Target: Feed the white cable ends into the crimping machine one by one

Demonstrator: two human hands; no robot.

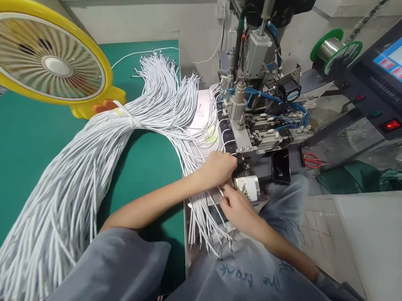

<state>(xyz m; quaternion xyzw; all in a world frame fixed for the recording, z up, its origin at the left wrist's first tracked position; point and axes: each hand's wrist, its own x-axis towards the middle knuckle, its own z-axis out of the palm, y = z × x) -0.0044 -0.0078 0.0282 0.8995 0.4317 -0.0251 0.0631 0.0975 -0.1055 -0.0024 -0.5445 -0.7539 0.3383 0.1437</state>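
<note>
A thick bundle of white cables [95,148], tied near its upper end, lies across the green table. Loose white cables [200,214] hang over the table's right edge. My left hand [220,167] is closed at the front of the machine [242,120], by its row of black holders; what its fingers grip is hidden. Just below it, my right hand [236,207] pinches a white cable between thumb and forefinger. Several single cables curve into the black holders [228,135] above my left hand.
A yellow fan [105,61] stands at the back left of the green table [148,172]. Right of the machine are a phone [280,166], red scissors [312,160], a wire spool [333,49] and a control panel [384,85]. A metal cylinder [249,188] is beside my right hand.
</note>
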